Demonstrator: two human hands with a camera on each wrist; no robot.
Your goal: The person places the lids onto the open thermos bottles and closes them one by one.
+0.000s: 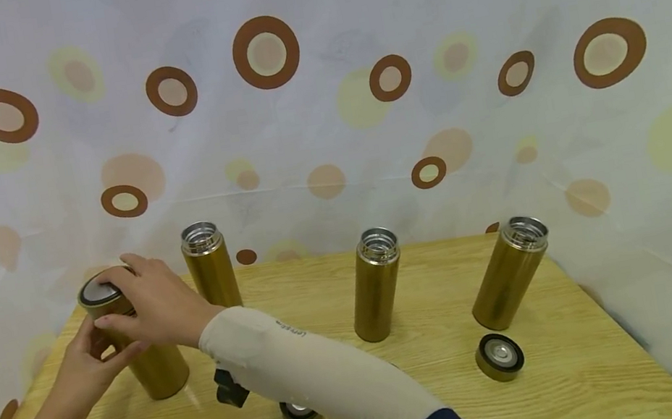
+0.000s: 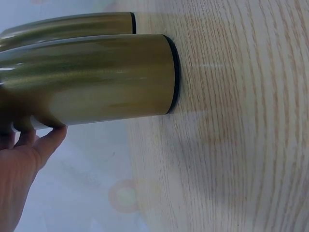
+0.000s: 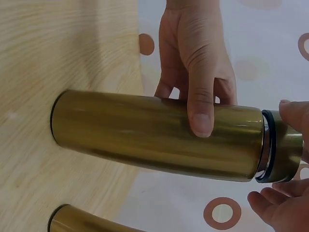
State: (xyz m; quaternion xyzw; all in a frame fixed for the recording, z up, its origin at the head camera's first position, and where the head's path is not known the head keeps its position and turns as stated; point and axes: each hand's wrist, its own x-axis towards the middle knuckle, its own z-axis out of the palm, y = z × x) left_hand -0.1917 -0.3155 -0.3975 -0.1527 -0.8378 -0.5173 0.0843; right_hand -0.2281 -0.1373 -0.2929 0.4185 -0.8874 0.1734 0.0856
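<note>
At the left of the table stands a gold vacuum flask (image 1: 160, 373), its dark base on the wood. My left hand (image 1: 80, 382) holds its upper body, the thumb across the near side in the right wrist view. Around the flask's gold lid (image 3: 286, 150), my right hand (image 1: 159, 300) has its thumb and fingers on opposite sides. A narrow strip of bare steel neck (image 3: 263, 150) shows between lid and body, and the lid sits slightly tilted. Just behind, a second gold flask (image 1: 212, 273) stands with its steel mouth uncovered, partly hidden by my right hand.
Two more uncovered gold flasks stand at the table's middle (image 1: 376, 298) and right (image 1: 506, 281). One loose lid (image 1: 500, 357) lies inside-up before the right flask. Another lid (image 1: 299, 417) is partly hidden under my right forearm. A patterned sheet (image 1: 321, 116) hangs behind the table.
</note>
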